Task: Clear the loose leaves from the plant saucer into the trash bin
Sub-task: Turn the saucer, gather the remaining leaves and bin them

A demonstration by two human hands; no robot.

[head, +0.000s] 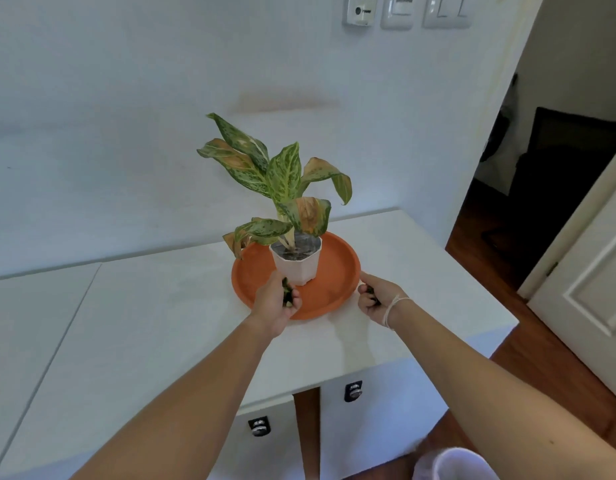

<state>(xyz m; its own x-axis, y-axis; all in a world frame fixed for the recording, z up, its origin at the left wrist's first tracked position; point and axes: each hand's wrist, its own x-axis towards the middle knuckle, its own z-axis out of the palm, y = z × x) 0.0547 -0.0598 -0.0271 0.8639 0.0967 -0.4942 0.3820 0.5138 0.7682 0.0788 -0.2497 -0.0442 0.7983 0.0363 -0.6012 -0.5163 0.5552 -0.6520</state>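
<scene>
An orange plant saucer sits on the white tabletop. A white pot with a green and brown leafy plant stands in its middle. My left hand rests over the saucer's near rim, closed on loose green leaves. My right hand is just off the saucer's right rim, closed around a dark leaf piece. The white trash bin shows at the bottom right, on the floor below the table.
The table's right edge drops to a wooden floor. A white door and a dark doorway stand at the right. White cabinet fronts with knobs are under the table. The wall is behind the plant.
</scene>
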